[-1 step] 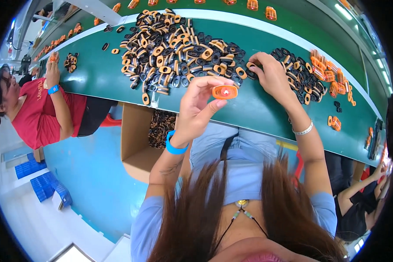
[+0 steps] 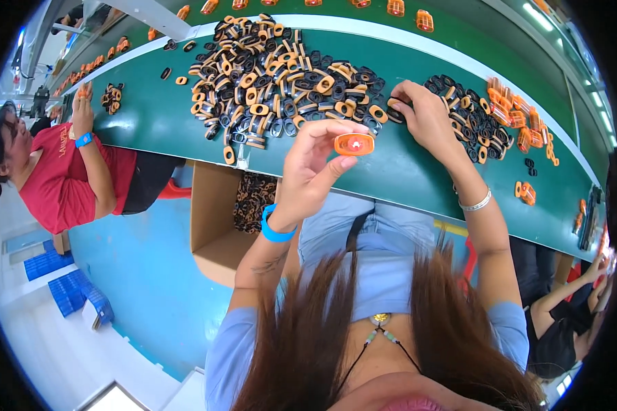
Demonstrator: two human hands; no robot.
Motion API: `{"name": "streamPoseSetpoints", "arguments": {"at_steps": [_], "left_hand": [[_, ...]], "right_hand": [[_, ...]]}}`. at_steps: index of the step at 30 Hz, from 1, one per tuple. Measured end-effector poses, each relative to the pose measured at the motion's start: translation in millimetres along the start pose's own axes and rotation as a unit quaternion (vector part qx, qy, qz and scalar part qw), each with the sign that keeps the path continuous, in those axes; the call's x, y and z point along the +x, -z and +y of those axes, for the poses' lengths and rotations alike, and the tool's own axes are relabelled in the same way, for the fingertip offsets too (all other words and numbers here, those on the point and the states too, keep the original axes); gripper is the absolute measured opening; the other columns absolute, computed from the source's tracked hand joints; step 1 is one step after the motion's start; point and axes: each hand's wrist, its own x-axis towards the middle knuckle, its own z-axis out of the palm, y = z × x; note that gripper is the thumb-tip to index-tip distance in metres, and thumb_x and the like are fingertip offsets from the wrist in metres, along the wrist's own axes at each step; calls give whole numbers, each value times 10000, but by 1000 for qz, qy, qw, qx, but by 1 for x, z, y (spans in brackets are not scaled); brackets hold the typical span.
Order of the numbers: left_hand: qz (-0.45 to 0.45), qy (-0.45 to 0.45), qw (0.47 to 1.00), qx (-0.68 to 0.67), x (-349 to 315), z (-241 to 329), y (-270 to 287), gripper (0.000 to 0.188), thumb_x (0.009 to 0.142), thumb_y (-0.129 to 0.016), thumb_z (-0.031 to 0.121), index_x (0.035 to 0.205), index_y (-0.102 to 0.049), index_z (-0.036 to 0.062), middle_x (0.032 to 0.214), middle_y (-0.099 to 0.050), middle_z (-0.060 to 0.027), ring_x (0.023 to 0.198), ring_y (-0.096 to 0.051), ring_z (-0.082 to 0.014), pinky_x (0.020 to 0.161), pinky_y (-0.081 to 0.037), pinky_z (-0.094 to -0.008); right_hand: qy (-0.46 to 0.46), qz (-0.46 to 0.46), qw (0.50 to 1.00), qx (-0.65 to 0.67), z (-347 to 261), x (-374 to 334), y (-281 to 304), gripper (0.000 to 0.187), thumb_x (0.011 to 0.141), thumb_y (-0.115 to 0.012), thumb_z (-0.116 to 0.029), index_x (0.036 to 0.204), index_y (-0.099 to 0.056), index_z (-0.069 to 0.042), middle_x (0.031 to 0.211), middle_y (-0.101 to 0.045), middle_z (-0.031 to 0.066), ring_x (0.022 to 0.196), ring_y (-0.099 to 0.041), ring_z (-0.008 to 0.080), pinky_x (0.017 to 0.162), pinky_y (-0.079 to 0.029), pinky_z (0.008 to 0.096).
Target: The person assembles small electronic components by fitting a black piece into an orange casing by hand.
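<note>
My left hand holds a clear orange oval housing between thumb and fingers above the near edge of the green bench. The housing's open end faces up, and a small bright spot with red shows inside. To its right, my right hand is closed over the bench. A black oval ring sits at its fingertips, partly covered by them. Beyond my left hand spreads a big pile of black and tan oval rings. A smaller heap of similar rings lies just right of my right hand.
Orange housings are grouped at the right, with more in a row along the far belt. A cardboard box with small parts stands below the bench. A person in red works at the left; another's arms show at the right.
</note>
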Motion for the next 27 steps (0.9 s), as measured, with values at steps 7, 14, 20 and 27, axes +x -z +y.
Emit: {"name": "streamPoseSetpoints", "arguments": {"at_steps": [7, 14, 20, 27], "left_hand": [[-14, -102, 977, 189, -4, -1, -5, 326, 836, -613, 8, 1145, -518, 58, 1102, -586, -164, 1010, -583, -275, 879, -468, -369], [-5, -111, 964, 242, -3, -6, -12, 342, 776, -677, 0, 1095, -562, 47, 1042, -618, -168, 894, -619, -290, 723, -519, -334], [9, -76, 974, 214, -6, -16, -7, 332, 811, -645, -19, 1122, -532, 15, 1083, -593, -178, 924, -617, -247, 742, -545, -311], [71, 12, 989, 133, -7, -4, -25, 425, 841, -624, -14, 1217, -427, -20, 1159, -535, -139, 1042, -570, -207, 848, -503, -327]], "right_hand": [[-62, 23, 997, 43, -28, -33, 30, 93, 819, -614, -32, 909, -604, -13, 829, -638, 107, 762, -629, 189, 626, -487, 287], [-105, -56, 986, 120, -31, -89, 22, 223, 769, -668, -19, 988, -625, -10, 933, -622, 98, 769, -609, 182, 632, -483, 267], [-97, -14, 979, 181, -26, -99, 23, 399, 707, -708, 11, 1090, -602, -20, 1024, -593, 112, 861, -586, 199, 678, -484, 276], [-176, -23, 930, 321, -25, -98, 15, 354, 778, -679, -29, 1124, -605, -16, 958, -634, 57, 773, -593, 131, 622, -469, 232]]}}
